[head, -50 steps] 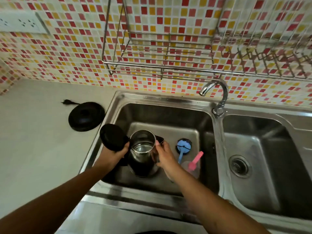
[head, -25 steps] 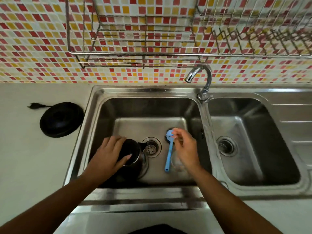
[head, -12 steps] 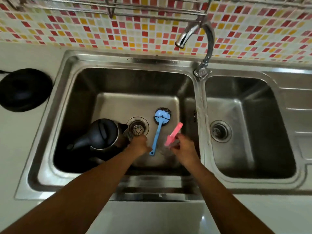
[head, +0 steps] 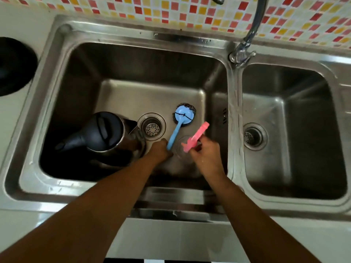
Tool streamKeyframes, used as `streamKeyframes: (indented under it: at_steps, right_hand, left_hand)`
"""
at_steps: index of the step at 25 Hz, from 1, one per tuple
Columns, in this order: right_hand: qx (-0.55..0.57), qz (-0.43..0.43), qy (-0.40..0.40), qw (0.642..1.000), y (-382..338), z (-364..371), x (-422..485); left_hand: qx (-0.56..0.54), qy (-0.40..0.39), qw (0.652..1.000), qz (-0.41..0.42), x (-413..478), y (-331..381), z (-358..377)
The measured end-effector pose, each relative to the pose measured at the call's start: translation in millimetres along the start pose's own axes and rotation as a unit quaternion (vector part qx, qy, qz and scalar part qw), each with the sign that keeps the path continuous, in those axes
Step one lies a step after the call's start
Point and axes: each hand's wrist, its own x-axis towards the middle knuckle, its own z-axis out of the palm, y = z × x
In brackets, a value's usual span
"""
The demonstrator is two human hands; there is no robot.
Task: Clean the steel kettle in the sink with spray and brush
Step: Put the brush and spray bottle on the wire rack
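The steel kettle [head: 106, 135] with its black lid shut stands in the left sink basin [head: 121, 69], handle pointing left. A blue-handled brush [head: 180, 122] with a steel scourer head lies on the basin floor beside the drain [head: 151, 127]. My left hand [head: 160, 151] is closed around the lower end of the brush handle. My right hand [head: 204, 151] grips a clear spray bottle with a pink trigger head [head: 195, 137], just right of the brush.
The right basin [head: 288, 130] has its own drain [head: 251, 137]. The tap [head: 247, 40] rises from the divider at the back. A black kettle base [head: 13, 65] sits on the counter to the left. Mosaic tiles cover the wall.
My head has leaned closer over the sink. The left hand has shifted right from near the kettle and closed on the brush handle. The right hand stays on the spray bottle.
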Motion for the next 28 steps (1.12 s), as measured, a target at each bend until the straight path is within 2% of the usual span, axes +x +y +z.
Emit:
streamKeyframes:
  at_steps: [3,6,9,10,13,15,18,21,23,28]
  right_hand:
    - [-0.025,-0.018,-0.005,1.000,-6.0,-10.1,-1.8]
    - [-0.010,-0.047,0.017,0.999,-22.9,-31.8,-2.3]
    - [0.023,-0.121,0.037,0.992,-62.1,-69.1,-11.8]
    - [0.027,-0.153,0.044,0.987,-73.5,-80.0,-16.5]
    - [0.041,-0.230,0.070,0.970,-114.7,-111.0,-28.4]
    - [0.054,-0.274,0.097,0.955,-146.4,-130.6,-33.6]
    - [0.066,-0.352,0.143,0.923,-199.8,-161.0,-38.3]
    - [0.082,-0.446,0.190,0.871,-248.5,-190.6,-43.7]
    - [0.115,-0.475,0.205,0.848,-278.8,-211.2,-44.9]
    - [0.119,-0.510,0.265,0.809,-348.6,-244.4,-22.0]
  left_hand:
    - [-0.118,0.034,0.992,0.000,-10.4,4.3,-11.9]
    - [-0.250,0.030,0.968,-0.016,-48.1,13.2,-32.8]
    - [-0.321,0.071,0.944,0.018,-108.9,14.8,-61.7]
    - [-0.315,0.100,0.943,0.043,-129.4,11.8,-70.8]
    - [-0.205,0.206,0.951,0.101,-188.5,8.2,-110.5]
    - [-0.144,0.257,0.945,0.141,-229.5,11.4,-145.7]
    - [-0.098,0.333,0.912,0.218,-293.4,17.1,-183.5]
    - [-0.061,0.456,0.845,0.273,-329.0,16.6,-199.9]
    - [-0.103,0.463,0.847,0.240,-335.4,22.4,-223.2]
    - [-0.164,0.464,0.807,0.327,-353.6,73.5,-284.2]
